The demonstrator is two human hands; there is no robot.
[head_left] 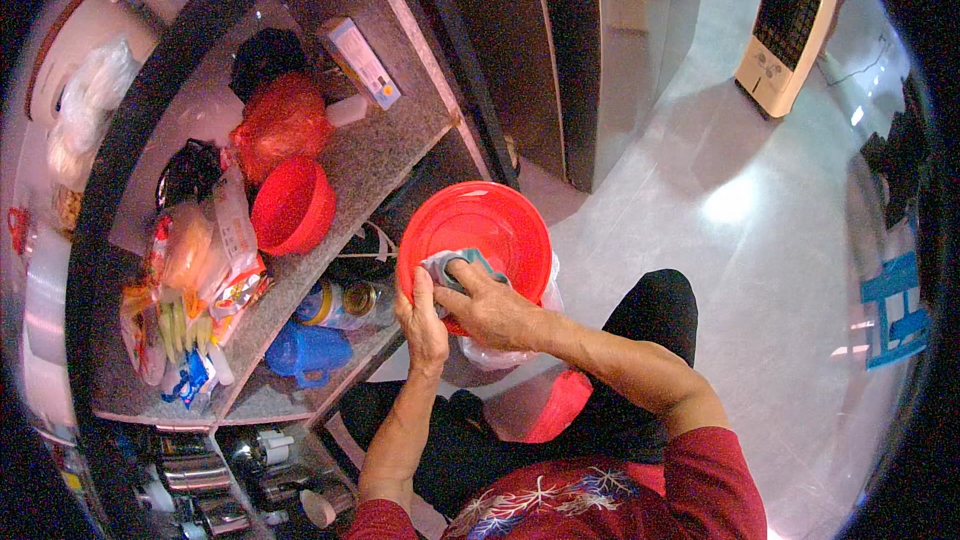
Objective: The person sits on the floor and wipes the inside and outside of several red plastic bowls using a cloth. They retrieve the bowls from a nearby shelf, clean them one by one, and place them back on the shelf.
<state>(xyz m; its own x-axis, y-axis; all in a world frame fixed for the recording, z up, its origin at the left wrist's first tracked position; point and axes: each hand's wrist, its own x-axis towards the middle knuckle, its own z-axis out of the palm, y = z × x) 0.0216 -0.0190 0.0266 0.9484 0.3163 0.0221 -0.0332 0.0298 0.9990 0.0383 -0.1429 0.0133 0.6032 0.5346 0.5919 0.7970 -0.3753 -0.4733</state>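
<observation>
A round red plastic basin [478,215] is held tilted in front of me, its inside facing up. My left hand [425,328] grips the basin's lower left rim, fingers closed around it. Inside, my right hand [497,310] presses a bunched grey-green cloth [436,262] against the wall near that rim. Its fingers are bent over the cloth, which hides part of the basin's inside. Below the basin shows a whitish plastic bag [497,356], partly covered by my right forearm. Lower down is a red object [560,407] whose kind I cannot make out.
On the shelf at left stand a red bowl [293,205], a red plastic bag [285,120], a long box [360,62] and food packets [190,250]. Beneath are a blue jug [307,352] and a jar [359,298]. An air cooler [787,32] stands far right.
</observation>
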